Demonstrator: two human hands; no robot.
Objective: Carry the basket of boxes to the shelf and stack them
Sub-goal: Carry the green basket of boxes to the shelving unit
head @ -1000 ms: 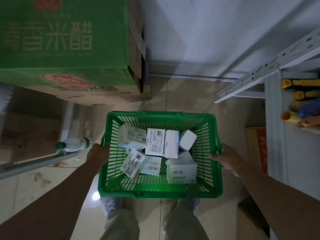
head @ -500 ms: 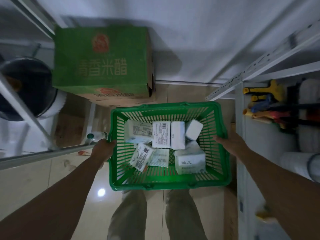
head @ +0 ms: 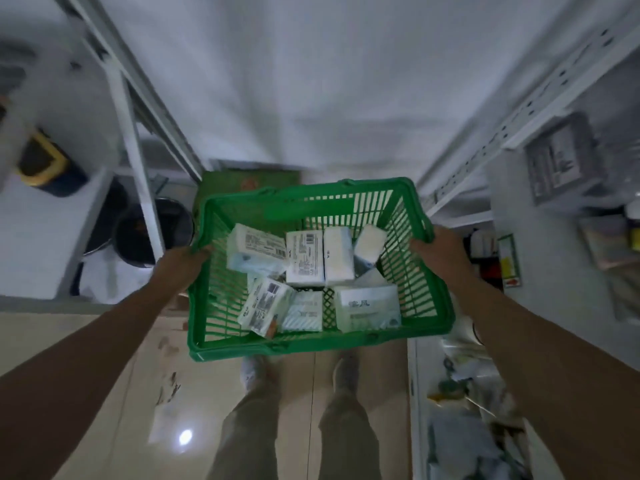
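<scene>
White metal shelf racks (head: 540,98): they now rise on both sides of my feed, where a second ago I saw mostly floor and one rack. I judge the carry has reached the shelves.
Aisle floor (head: 104,375): pale tile in a narrow lane between the two racks. The open room runs ahead toward the wall (head: 311,81), with little to spare at either side.
Green basket (head: 311,344): held in the air above the person's shoes (head: 252,372), higher and nearer my camera than it was before. Its right rim sits close to the right rack's perforated upright, and its left rim is near the left rack's post.
Green carton (head: 242,181): on the floor by the wall, now mostly hidden behind the basket's far rim.
Boxes (head: 304,258): white and loose on the basket's bottom, some flat, some tipped against each other. All are inside, so stacking is not yet begun.
Left hand (head: 180,265): fingers wrapped over the basket's left rim.
Right hand (head: 440,251): clasping the right rim near the far corner.
</scene>
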